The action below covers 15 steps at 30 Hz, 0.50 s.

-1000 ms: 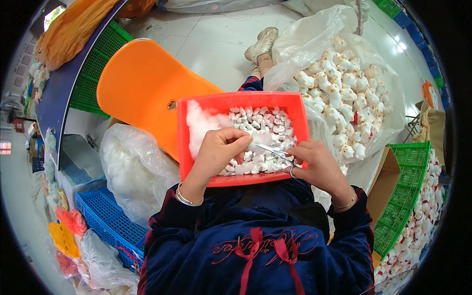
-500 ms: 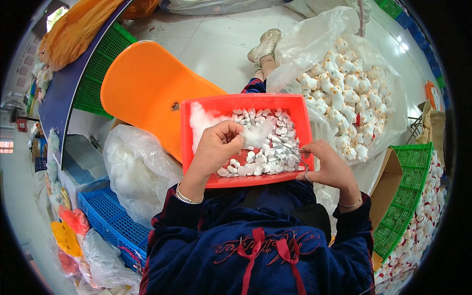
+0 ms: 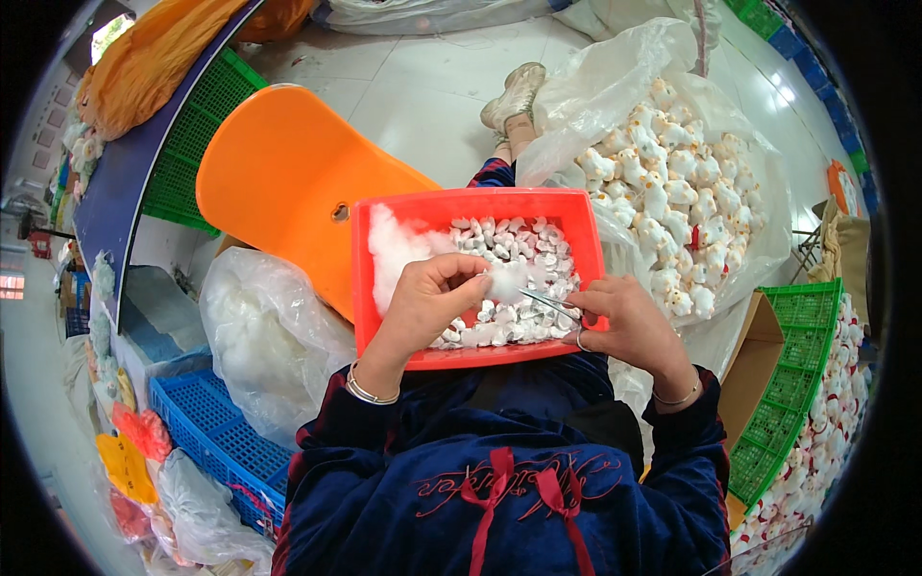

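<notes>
A red plastic tray [image 3: 480,359] sits on my lap. It holds many small white and grey pieces [image 3: 519,331], and a mound of white fluffy stuffing [image 3: 389,252] fills its left side. My left hand [image 3: 437,300] is closed in a pinch on a tuft of stuffing [image 3: 506,281] above the pieces; whether a small piece is also between the fingers is hidden. My right hand [image 3: 624,322] holds slim, ring-handled metal forceps [image 3: 549,301], with a finger and thumb at the rings. The forceps' tips touch the right side of the tuft, slightly parted.
An orange chair [image 3: 298,182] stands beyond the tray at left. A clear bag of stuffing [image 3: 264,331] and a blue crate [image 3: 216,422] are left of me. To the right lie an open bag of small white plush toys [image 3: 672,192] and a green crate [image 3: 797,374].
My left hand has moved a little right and down with the tuft. The forceps have shifted left, and their tips now meet the tuft.
</notes>
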Each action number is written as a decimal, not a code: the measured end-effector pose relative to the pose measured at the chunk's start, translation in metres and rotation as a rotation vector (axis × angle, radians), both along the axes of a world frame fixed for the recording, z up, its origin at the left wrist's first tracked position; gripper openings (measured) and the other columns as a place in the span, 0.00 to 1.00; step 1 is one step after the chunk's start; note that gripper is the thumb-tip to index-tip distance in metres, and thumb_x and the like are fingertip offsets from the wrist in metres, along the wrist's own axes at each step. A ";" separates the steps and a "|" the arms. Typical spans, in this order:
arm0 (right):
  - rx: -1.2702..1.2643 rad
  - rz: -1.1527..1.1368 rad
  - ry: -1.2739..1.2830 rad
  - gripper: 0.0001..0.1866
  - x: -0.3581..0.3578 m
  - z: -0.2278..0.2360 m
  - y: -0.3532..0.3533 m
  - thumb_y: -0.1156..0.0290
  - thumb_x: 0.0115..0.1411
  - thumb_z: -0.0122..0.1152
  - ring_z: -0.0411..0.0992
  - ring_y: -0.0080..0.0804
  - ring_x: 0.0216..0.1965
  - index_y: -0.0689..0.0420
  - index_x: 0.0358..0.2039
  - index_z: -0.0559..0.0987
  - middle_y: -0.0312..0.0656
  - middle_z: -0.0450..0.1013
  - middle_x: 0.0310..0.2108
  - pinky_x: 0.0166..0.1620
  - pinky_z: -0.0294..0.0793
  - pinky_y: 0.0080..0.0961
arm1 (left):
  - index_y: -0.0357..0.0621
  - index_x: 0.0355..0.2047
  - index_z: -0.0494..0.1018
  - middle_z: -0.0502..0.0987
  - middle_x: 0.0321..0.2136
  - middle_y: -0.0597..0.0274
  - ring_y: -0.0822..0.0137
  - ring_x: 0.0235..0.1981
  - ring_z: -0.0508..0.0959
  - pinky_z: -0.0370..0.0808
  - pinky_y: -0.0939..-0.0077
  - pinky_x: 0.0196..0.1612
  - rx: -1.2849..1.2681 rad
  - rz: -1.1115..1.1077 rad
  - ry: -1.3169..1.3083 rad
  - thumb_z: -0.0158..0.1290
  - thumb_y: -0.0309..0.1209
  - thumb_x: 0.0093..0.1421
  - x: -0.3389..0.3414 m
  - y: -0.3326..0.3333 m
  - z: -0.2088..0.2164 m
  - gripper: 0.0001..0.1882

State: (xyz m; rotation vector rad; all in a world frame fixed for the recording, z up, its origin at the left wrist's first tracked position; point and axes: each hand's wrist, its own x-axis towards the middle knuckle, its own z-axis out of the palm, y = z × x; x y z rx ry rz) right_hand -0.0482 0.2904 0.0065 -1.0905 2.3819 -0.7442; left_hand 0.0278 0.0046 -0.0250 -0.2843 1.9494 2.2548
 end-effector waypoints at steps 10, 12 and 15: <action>0.040 -0.017 0.131 0.20 0.008 0.004 -0.021 0.61 0.51 0.72 0.74 0.43 0.43 0.54 0.43 0.83 0.41 0.77 0.35 0.44 0.69 0.41 | 0.34 0.44 0.81 0.81 0.26 0.67 0.83 0.23 0.74 0.70 0.87 0.25 -0.007 -0.010 -0.068 0.61 0.27 0.64 -0.005 0.008 -0.013 0.10; 0.047 -0.024 0.155 0.21 0.008 0.002 -0.021 0.62 0.51 0.73 0.73 0.44 0.46 0.55 0.45 0.82 0.42 0.77 0.37 0.45 0.69 0.41 | 0.34 0.43 0.81 0.80 0.26 0.68 0.84 0.23 0.73 0.70 0.87 0.25 0.009 0.001 -0.063 0.61 0.26 0.64 -0.005 0.008 -0.015 0.10; 0.042 -0.035 0.107 0.25 0.004 0.003 -0.018 0.63 0.49 0.73 0.72 0.46 0.48 0.56 0.48 0.81 0.44 0.76 0.41 0.49 0.70 0.41 | 0.36 0.43 0.80 0.80 0.30 0.68 0.82 0.26 0.75 0.72 0.86 0.30 0.071 0.016 -0.057 0.60 0.23 0.63 -0.004 0.005 -0.020 0.09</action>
